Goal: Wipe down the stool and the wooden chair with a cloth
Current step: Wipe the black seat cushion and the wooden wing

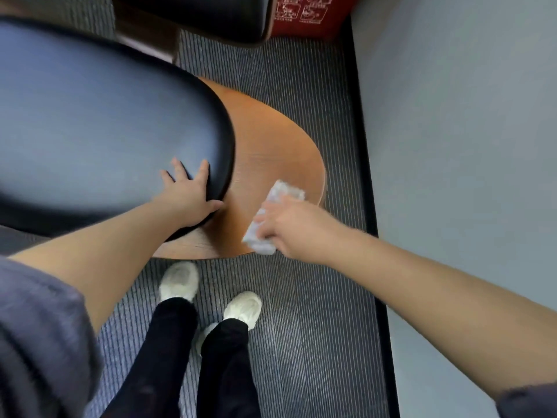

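**Wiping the wooden seat while the padded one is held steady**

The person stands over two seats on the striped carpet [301, 116], close to the grey wall [452, 146]. The left hand [187, 203] lies flat on the rim of the dark padded seat [105, 122], fingers [180, 168] spread wide and the thumb hooked over the edge; it grips nothing, and seems to be there to brace the seat or keep it out of the way, since the pad overhangs part of the wooden chair [277, 152] beneath it.

The right hand [289, 227] is curled closed around a folded white cloth [271, 218], pressing it onto the near right part of the wooden seat. Hand and cloth are blurred, which suggests a wiping stroke in progress. The cloth pokes out past the knuckles on both sides, so most of its face looks to be in contact with the wood.

The wooden seat is rounded, warm orange-brown, with fine grain lines and a smooth matt finish; I can see no obvious dirt or wet streaks on it. The padded seat is black with a soft sheen. Which of the two is the stool I cannot say for certain. A red box [310, 13] sits by the wall beyond, and the person's white shoes [180, 282] are planted just short of the seat edge.
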A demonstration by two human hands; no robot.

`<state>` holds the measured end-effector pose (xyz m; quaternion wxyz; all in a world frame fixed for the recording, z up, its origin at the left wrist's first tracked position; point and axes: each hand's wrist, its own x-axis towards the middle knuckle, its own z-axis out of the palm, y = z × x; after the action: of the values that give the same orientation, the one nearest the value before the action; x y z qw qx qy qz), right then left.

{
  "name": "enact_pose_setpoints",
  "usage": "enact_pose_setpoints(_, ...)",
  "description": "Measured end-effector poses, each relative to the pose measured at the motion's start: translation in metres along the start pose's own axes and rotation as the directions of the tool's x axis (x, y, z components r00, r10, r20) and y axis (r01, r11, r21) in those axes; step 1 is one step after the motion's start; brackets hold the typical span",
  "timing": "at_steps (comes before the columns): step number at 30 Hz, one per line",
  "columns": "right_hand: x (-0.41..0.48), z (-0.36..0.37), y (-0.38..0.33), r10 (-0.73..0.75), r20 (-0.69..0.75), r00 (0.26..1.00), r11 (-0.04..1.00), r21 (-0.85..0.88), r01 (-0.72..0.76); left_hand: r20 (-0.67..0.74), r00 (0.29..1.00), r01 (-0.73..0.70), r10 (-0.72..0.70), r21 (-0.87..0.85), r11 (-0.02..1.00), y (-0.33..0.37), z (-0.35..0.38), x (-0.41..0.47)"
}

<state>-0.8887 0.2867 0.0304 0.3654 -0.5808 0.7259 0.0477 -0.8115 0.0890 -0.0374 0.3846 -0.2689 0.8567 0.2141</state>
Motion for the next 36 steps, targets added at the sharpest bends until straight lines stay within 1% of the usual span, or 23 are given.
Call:
enact_pose_setpoints(1, 0.004, 0.001, -0.004, -0.058, 0.032, 0.998, 0.998, 0.015, 0.058, 0.007, 1.0, 0.004, -0.004, 0.004, 1.0, 0.002, -0.002, 0.002)
enact_pose_setpoints(2, 0.007, -0.002, 0.004, -0.058, 0.024, 0.998, 0.998, 0.021, 0.058, 0.011, 1.0, 0.003, -0.003, 0.007, 1.0, 0.003, -0.003, 0.004)
enact_pose_setpoints(3, 0.011, -0.007, 0.022, 0.007, 0.0, 1.0, 1.0, 0.022, -0.007, 0.015, 1.0, -0.001, 0.001, 0.012, 1.0, 0.004, -0.005, 0.006)
enact_pose_setpoints(4, 0.014, -0.016, 0.045, 0.12, -0.026, 0.992, 0.993, 0.009, -0.119, 0.017, 1.0, -0.006, 0.006, 0.018, 1.0, 0.004, -0.008, 0.009)
enact_pose_setpoints(5, 0.016, -0.027, 0.067, 0.229, -0.059, 0.972, 0.973, -0.014, -0.23, 0.017, 1.0, -0.014, 0.014, 0.03, 0.999, 0.005, -0.011, 0.013)
enact_pose_setpoints(6, 0.012, -0.035, 0.083, 0.298, -0.092, 0.95, 0.954, -0.01, -0.3, 0.015, 1.0, -0.023, 0.022, 0.046, 0.999, 0.007, -0.014, 0.017)
enact_pose_setpoints(7, 0.008, -0.038, 0.086, 0.299, -0.125, 0.946, 0.953, -0.008, -0.303, 0.019, 0.999, -0.03, 0.029, 0.063, 0.998, 0.008, -0.017, 0.021)
enact_pose_setpoints(8, 0.001, -0.041, 0.077, 0.243, -0.117, 0.963, 0.968, -0.04, -0.249, 0.03, 0.999, -0.034, 0.031, 0.077, 0.996, 0.009, -0.02, 0.023)
enact_pose_setpoints(9, -0.005, -0.039, 0.059, 0.149, -0.074, 0.986, 0.986, -0.068, -0.154, 0.042, 0.999, -0.034, 0.031, 0.089, 0.995, 0.01, -0.024, 0.026)
enact_pose_setpoints(10, -0.013, -0.035, 0.04, 0.062, -0.012, 0.998, 0.997, -0.054, -0.062, 0.057, 0.998, -0.036, 0.03, 0.1, 0.994, 0.01, -0.027, 0.027)
enact_pose_setpoints(11, -0.023, -0.03, 0.027, -0.003, 0.023, 1.0, 0.999, -0.032, 0.003, 0.069, 0.997, -0.039, 0.032, 0.109, 0.993, 0.011, -0.03, 0.027)
enact_pose_setpoints(12, -0.031, -0.027, 0.026, -0.02, 0.017, 1.0, 1.0, -0.022, 0.021, 0.078, 0.996, -0.047, 0.038, 0.119, 0.992, 0.011, -0.033, 0.029)
enact_pose_setpoints(13, -0.033, -0.028, 0.033, 0.005, -0.018, 1.0, 1.0, -0.007, -0.005, 0.087, 0.995, -0.056, 0.045, 0.128, 0.99, 0.011, -0.036, 0.032)
enact_pose_setpoints(15, -0.024, -0.034, 0.056, 0.127, -0.124, 0.984, 0.992, 0.037, -0.123, 0.109, 0.993, -0.056, 0.044, 0.114, 0.992, 0.01, -0.041, 0.038)
enact_pose_setpoints(16, -0.015, -0.039, 0.067, 0.171, -0.147, 0.974, 0.985, 0.058, -0.164, 0.117, 0.992, -0.047, 0.036, 0.096, 0.994, 0.012, -0.043, 0.041)
enact_pose_setpoints(17, -0.001, -0.043, 0.078, 0.203, -0.134, 0.97, 0.978, 0.065, -0.196, 0.121, 0.992, -0.029, 0.019, 0.078, 0.997, 0.015, -0.045, 0.045)
enact_pose_setpoints(19, 0.037, -0.042, 0.101, 0.255, -0.064, 0.965, 0.966, 0.068, -0.251, 0.106, 0.993, 0.044, -0.047, 0.031, 0.999, 0.02, -0.047, 0.053)
enact_pose_setpoints(21, 0.077, -0.042, 0.119, 0.31, -0.041, 0.95, 0.942, 0.144, -0.302, 0.086, 0.99, 0.111, -0.109, -0.018, 0.994, 0.025, -0.045, 0.06)
enact_pose_setpoints(22, 0.096, -0.042, 0.126, 0.324, -0.048, 0.945, 0.934, 0.178, -0.311, 0.083, 0.988, 0.132, -0.13, -0.028, 0.991, 0.026, -0.042, 0.063)
enact_pose_setpoints(26, 0.154, -0.058, 0.148, 0.328, -0.075, 0.942, 0.929, 0.207, -0.307, 0.092, 0.984, 0.159, -0.156, -0.032, 0.987, 0.027, -0.033, 0.072)
enact_pose_setpoints(29, 0.187, -0.065, 0.165, 0.364, -0.079, 0.928, 0.89, 0.323, -0.322, 0.151, 0.977, 0.158, -0.151, -0.04, 0.987, 0.025, -0.036, 0.076)
enact_pose_setpoints(33, 0.217, -0.068, 0.174, 0.365, -0.067, 0.929, 0.857, 0.414, -0.307, 0.214, 0.966, 0.159, -0.146, -0.048, 0.986, 0.024, -0.038, 0.079)
enact_pose_setpoints(36, 0.24, -0.073, 0.174, 0.39, -0.059, 0.919, 0.792, 0.53, -0.302, 0.244, 0.958, 0.169, -0.15, -0.058, 0.984, 0.025, -0.037, 0.08)
